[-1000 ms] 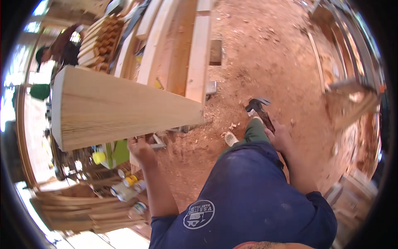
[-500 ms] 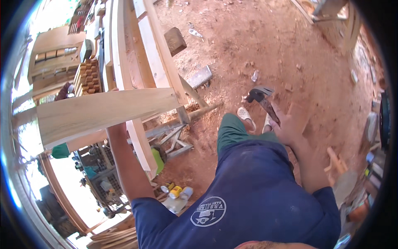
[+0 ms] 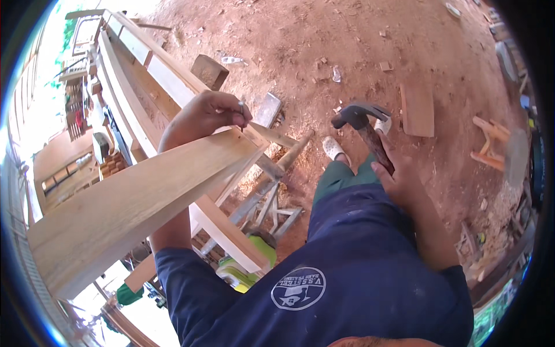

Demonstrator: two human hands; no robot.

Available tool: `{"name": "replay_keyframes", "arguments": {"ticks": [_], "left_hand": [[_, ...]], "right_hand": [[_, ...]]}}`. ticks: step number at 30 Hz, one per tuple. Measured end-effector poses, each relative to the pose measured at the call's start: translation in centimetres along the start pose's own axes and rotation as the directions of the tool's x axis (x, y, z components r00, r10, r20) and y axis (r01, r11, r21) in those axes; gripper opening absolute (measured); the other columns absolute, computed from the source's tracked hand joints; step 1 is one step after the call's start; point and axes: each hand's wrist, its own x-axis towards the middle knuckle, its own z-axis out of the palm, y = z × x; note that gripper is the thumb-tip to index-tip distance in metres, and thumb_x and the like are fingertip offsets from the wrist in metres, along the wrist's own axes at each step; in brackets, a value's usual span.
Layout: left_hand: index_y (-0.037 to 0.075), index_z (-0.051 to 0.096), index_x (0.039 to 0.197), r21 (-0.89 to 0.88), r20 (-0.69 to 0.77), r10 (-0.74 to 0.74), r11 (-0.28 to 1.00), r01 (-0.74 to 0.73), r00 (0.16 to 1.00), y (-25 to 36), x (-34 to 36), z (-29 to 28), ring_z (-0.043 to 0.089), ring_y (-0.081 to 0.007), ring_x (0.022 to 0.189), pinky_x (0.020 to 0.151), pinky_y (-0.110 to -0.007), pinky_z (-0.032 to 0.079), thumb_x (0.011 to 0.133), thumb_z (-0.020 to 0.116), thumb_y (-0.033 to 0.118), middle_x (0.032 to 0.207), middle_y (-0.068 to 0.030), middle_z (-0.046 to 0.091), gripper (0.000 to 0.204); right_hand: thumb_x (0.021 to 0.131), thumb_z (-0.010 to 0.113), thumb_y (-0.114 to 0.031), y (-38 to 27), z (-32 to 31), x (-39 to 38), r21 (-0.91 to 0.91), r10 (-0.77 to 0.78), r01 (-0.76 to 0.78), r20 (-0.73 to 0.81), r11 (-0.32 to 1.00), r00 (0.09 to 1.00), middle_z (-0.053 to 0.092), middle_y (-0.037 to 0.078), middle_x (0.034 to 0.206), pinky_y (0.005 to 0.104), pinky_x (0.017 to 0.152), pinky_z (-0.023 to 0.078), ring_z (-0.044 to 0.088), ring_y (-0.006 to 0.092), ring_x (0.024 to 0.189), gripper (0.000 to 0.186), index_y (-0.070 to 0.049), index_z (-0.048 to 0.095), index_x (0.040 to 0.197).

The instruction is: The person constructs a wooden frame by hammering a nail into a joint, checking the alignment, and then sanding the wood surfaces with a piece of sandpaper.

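Observation:
A wide pale plank [image 3: 139,191] lies crosswise over long timbers on my left. My left hand [image 3: 202,115] is closed in a pinch above the plank's right end. Between its fingertips is a thin nail [image 3: 241,108], partly covered by the fingers. The left forearm passes behind the plank, which hides part of it. My right hand [image 3: 402,176] grips the wooden handle of a claw hammer [image 3: 370,136]. The dark hammer head is raised in front of my legs, apart from the plank.
Long timbers [image 3: 165,78] rest on a wooden trestle [image 3: 298,151] at the left. A wooden block [image 3: 209,72] and a grey slab [image 3: 267,110] lie beyond. A flat board [image 3: 417,110] and a small wooden frame [image 3: 490,141] are on the dirt floor at right.
My left hand has come from behind the plank to above its right end, with a nail pinched in it. The right hand still grips the hammer. The view has shifted.

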Motion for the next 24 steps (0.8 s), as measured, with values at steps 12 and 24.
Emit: {"name": "replay_keyframes", "arguments": {"ticks": [12, 24], "left_hand": [[-0.003, 0.072, 0.098, 0.022, 0.253, 0.028, 0.999, -0.035, 0.967, -1.9, 0.7, -1.2, 0.065, -0.0118, 0.093, 0.086, -0.03, 0.052, 0.094, 0.071, 0.002, 0.094, -0.0054, 0.072, 0.007], [-0.002, 0.074, 0.096, -0.263, 0.24, 0.378, 0.912, -0.315, 0.894, -2.4, 0.4, -0.3, 0.065, -0.0146, 0.09, 0.082, -0.032, 0.05, 0.091, 0.068, -0.002, 0.09, -0.0073, 0.071, 0.007]], "right_hand": [[0.098, 0.062, -0.007, -3.4, 3.4, -3.6, 0.116, 0.003, 0.003, -0.054, 0.993, 0.999, 0.07, 0.025, 0.125, 0.0379, 0.1, 0.051, 0.071, 0.0368, 0.113, 0.069, -0.003, 0.034, 0.16], [0.1, 0.066, -0.01, -10.0, 2.7, -3.9, 0.193, -0.236, 0.246, -0.077, 0.95, 0.969, 0.068, 0.017, 0.118, 0.0299, 0.086, 0.052, 0.066, 0.0177, 0.097, 0.07, 0.006, 0.03, 0.158]]}}
